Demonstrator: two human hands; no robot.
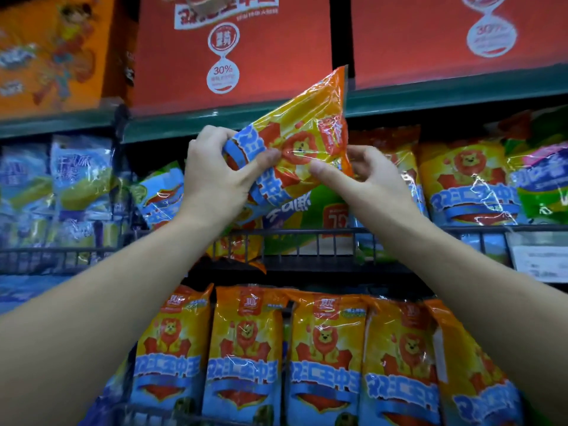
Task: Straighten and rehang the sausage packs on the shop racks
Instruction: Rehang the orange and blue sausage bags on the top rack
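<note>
While the lower row of packs (325, 348) hangs straight, one sausage pack (304, 142) is held tilted before the upper wire rack (399, 233). Left hand (215, 176) pinches its lower end, right hand (372, 176) its side; fingers (210, 133) curled behind, thumbs in front. Rehanging judged not yet done.

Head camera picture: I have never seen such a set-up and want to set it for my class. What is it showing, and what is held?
No machine here: a person wears one camera on the head, so you see their own arms. The left hand and right hand both grip a tilted orange-and-yellow sausage pack with a lion on it. Matching packs stand in a row below, more sit behind a wire rack, and red cartons line the top shelf.
</note>
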